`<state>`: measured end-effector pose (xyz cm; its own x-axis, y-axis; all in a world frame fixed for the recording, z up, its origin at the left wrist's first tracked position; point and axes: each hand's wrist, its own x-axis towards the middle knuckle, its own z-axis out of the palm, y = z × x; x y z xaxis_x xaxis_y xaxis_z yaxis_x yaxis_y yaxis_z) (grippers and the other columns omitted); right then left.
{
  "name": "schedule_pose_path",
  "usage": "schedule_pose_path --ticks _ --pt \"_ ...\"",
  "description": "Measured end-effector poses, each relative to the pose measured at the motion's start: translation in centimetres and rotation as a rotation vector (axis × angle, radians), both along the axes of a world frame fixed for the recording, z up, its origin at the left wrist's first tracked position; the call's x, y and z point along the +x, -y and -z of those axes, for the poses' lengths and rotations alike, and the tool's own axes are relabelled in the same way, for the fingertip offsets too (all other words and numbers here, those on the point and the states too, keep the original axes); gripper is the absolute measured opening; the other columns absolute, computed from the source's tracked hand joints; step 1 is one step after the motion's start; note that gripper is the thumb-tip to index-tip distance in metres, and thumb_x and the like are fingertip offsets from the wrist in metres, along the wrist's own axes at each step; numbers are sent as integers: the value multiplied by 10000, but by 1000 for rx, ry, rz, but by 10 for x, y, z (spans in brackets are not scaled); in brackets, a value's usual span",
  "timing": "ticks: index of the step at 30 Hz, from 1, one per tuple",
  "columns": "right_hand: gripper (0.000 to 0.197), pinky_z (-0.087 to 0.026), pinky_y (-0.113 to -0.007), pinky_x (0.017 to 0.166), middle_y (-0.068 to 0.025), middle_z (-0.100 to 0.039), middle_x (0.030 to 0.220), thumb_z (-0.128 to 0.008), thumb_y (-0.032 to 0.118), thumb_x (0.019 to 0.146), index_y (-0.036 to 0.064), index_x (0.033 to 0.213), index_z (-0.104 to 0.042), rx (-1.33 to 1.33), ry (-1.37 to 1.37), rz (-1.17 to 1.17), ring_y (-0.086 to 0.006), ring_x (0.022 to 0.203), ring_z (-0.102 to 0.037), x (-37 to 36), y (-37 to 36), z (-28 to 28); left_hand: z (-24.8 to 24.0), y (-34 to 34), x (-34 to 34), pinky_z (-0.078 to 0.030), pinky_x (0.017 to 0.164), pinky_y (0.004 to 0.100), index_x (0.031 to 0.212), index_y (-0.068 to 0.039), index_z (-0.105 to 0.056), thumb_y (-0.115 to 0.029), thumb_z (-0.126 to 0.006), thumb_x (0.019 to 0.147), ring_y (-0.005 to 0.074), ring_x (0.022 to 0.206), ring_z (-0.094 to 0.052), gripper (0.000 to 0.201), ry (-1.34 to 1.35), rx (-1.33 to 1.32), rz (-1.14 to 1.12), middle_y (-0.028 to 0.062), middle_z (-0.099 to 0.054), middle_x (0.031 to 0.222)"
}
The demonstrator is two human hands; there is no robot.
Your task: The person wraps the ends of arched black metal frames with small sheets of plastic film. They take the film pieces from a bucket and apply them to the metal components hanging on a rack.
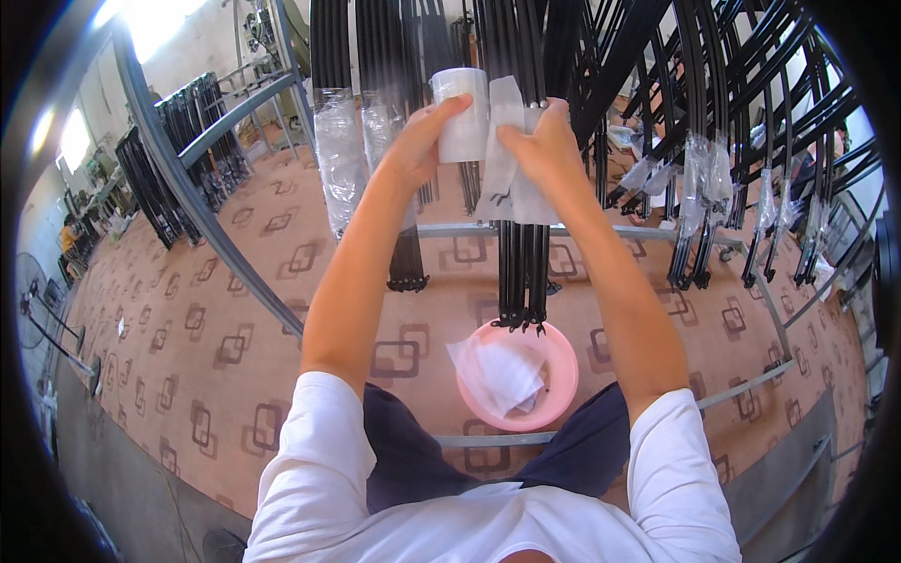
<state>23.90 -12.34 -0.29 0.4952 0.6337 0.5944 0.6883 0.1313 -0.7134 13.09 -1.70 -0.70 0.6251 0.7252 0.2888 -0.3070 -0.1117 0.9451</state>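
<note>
Holding white roll [463,131], left hand [419,141]; long axis parallel to black rods [523,267].

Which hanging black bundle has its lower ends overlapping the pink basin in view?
The central black bundle, partly behind the white sheet at the right hand; the other bundles end clear of the basin.

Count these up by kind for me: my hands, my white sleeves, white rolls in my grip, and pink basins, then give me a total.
Hands: 2 (left hand, right hand)
White sleeves: 2 (left sleeve, right sleeve)
White roll: 1
Pink basin: 1
Total: 6
</note>
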Motion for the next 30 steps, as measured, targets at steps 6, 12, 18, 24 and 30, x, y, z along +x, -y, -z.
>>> schedule_pose_path --ticks 6,12,18,24,30 --pt "677 -395 -360 835 -310 -482 1035 -621 222 647 -123 1129 -294 18 14 -6 -363 968 -518 4 2 3 -11 11 -10 -466 756 347 1091 -15 -470 -371 -624 723 203 869 -561 535 67 10 145 116 -565 950" --pt "554 -415 -395 795 -297 -520 944 -600 160 663 -92 1070 -321 62 42 -19 -386 904 -540 5 4 6 -32 -11 -4 -506 674 334 1062 4 -476 -355 -626 723 213 765 -594 516 -77 70 185 140 -574 906" --pt "556 -425 -388 777 -273 -558 879 -590 152 659 -75 1088 -319 106 -8 -83 -394 862 -557 7 -1 9 -36 2 -15 -494 719 337 1062 28 -465 -329 -625 738 216 799 -591 507 -30 16 145 130 -575 906" --pt "588 -425 -373 790 -272 -552 905 -607 142 638 -78 1106 -325 113 -64 -122 -364 876 -561 2 1 7 -28 4 -26 -444 813 353 1146 -16 -413 -269 -607 750 208 931 -537 509 -70 156 92 105 -529 1035" --pt "644 -395 -355 846 -280 -513 1006 -623 149 623 -81 1138 -312 131 -120 -212 -341 965 -523 10 -6 10 -31 3 -27 -409 864 369 1224 -126 -351 -157 -493 761 215 1028 -470 485 139 86 288 72 -469 1120"
